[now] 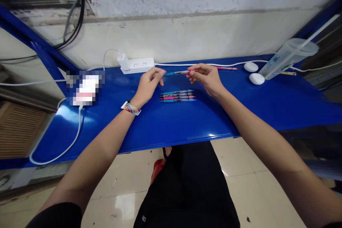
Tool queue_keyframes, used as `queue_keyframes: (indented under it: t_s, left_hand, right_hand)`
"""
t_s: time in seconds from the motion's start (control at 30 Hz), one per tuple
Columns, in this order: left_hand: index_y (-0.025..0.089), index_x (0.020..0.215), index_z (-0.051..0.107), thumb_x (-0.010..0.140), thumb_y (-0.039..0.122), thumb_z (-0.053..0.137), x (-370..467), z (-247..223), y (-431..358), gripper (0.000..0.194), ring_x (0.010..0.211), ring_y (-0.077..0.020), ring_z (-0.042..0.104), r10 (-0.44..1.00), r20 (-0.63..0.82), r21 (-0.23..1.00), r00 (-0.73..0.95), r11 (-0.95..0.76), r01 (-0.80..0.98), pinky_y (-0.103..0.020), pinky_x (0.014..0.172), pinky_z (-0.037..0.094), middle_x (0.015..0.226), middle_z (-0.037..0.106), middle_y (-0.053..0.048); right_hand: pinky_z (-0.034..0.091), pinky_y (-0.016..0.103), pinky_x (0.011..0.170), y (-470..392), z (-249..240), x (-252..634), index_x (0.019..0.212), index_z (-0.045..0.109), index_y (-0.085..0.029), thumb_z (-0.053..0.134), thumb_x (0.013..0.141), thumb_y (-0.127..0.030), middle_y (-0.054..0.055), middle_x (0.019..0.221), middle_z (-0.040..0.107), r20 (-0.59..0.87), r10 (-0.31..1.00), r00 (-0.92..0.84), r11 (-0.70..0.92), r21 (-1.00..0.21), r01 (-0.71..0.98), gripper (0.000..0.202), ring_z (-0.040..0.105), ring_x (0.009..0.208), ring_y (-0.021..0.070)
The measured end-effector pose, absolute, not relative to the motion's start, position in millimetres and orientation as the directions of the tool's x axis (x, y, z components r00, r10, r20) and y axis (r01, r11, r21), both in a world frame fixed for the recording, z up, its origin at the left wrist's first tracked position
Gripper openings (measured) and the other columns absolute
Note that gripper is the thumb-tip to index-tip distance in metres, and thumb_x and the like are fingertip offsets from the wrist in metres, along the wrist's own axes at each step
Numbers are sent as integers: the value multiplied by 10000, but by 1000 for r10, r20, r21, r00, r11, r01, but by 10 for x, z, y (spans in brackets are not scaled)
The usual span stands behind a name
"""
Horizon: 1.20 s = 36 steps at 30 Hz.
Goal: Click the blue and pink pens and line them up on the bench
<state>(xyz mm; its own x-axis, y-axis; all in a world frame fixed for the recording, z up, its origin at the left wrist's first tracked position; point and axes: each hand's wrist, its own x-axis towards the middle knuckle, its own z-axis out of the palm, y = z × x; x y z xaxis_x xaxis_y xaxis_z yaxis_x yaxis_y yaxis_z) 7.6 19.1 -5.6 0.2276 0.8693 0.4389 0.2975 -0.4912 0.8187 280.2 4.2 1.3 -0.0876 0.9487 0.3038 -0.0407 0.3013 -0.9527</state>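
My left hand (150,83), with a multicoloured band at the wrist, has thumb and fingers closed at the left end of a pen (176,73). That pen has a blue grip and a clear barrel, and is held level above the table. My right hand (207,78) pinches its other end, where some red shows; the fingers partly cover it. Just below, several pens (177,98) with blue, dark and pink grips lie side by side in a row. Behind my right hand, another pen (227,68), pinkish red, rests on the table, partly hidden.
The blue table (160,128) meets a wall at the back. A white power strip (141,65) with a plugged-in charger stands behind my left hand. Far left is a blurred-out device (86,91) with a white cable. Two white rounded objects (257,78) and a clear plastic cup (284,60) stand right.
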Motion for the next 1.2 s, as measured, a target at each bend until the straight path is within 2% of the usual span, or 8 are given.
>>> queue_keyframes:
  t_s: [0.1,0.17,0.27,0.43,0.53,0.7,0.93,1.2]
  left_hand:
    - [275,1202,707,922,497,843,72,-52,189,383,788,-185,732,847,468,805,251,-526,274,-340,795,585,847,726,4]
    - [256,1040,737,990,533,763,70,-45,183,282,786,-190,734,855,456,798,246,-515,313,-348,799,585,823,742,-18]
    - [230,834,732,1128,619,502,65,-28,169,539,749,-196,739,882,411,814,230,-469,343,-362,797,581,718,734,-52]
    - [258,1189,742,943,546,825,62,-10,162,388,815,-189,748,849,469,808,243,-523,271,-344,831,602,881,780,-24]
    - [242,929,751,1020,578,733,47,-22,178,349,767,-180,725,852,473,790,225,-523,319,-345,810,599,812,768,-33]
    - [236,650,658,1124,649,539,16,-42,215,640,609,-162,643,869,466,779,163,-491,390,-336,699,565,579,642,-24]
    - [238,1054,781,1007,357,771,13,-54,280,129,894,-190,783,871,482,825,97,-488,284,-339,859,642,968,815,-54]
    - [235,1110,803,968,222,759,-11,-62,310,150,990,-214,797,874,481,829,72,-480,288,-359,907,670,1072,835,-73]
  right_hand:
    - [653,370,714,40,16,2804,998,806,-245,952,797,-522,43,871,803,296,952,-80,294,-955,-28,372,734,754,192]
    - [660,380,727,37,22,2807,998,802,-250,953,795,-530,42,877,806,286,955,-75,285,-958,-19,378,739,768,199]
    - [662,379,736,32,29,2812,1000,809,-246,952,790,-520,42,877,803,280,957,-73,279,-960,-25,373,740,770,197]
    - [657,372,737,30,26,2812,993,814,-246,955,790,-513,39,872,802,286,956,-64,283,-958,-50,364,734,766,190]
    - [652,361,729,39,20,2817,999,807,-242,954,794,-503,38,868,795,284,957,-61,282,-959,-40,363,734,773,189]
    - [634,339,720,59,18,2849,1042,785,-230,958,801,-431,47,910,780,294,950,-107,290,-956,-54,358,731,768,175]
    - [632,335,723,116,-1,2909,942,807,-242,921,778,-386,26,854,765,241,970,-40,232,-958,-167,247,690,743,165]
    - [618,326,722,141,-13,2940,932,775,-246,880,787,-365,18,819,724,210,978,8,208,-963,-173,215,681,740,163]
